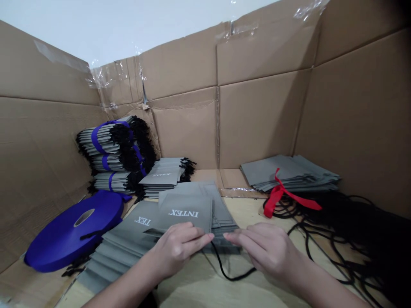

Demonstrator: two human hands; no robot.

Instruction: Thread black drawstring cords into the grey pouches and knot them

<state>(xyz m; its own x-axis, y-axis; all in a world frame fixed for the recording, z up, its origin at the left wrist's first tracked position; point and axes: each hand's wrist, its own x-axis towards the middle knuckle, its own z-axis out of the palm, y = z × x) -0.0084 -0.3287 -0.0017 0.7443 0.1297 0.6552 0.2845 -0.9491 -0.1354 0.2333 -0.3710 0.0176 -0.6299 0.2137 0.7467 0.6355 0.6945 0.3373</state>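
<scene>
Brown cardboard walls [186, 128], taped along their top edges, surround one pale wooden tabletop [205, 286]. At lower centre, the left hand [180, 246] pinches the near edge of one flat grey INTEX-printed pouch [189, 214]; one thin black cord [231, 279] loops from beside its fingertips beneath the right hand [268, 248]. Right thumb and forefinger are drawn together; whether they grip anything, I cannot tell. Left of frame: one flat blue-violet ribbon roll [61, 235] and at least three blue-strapped grey bundles [109, 162], rear ones hidden. One red ribbon [276, 199] lies centre-right, before one grey stack [289, 171]. Uncountable black cords [362, 231] blur together, cut off by the right edge.
</scene>
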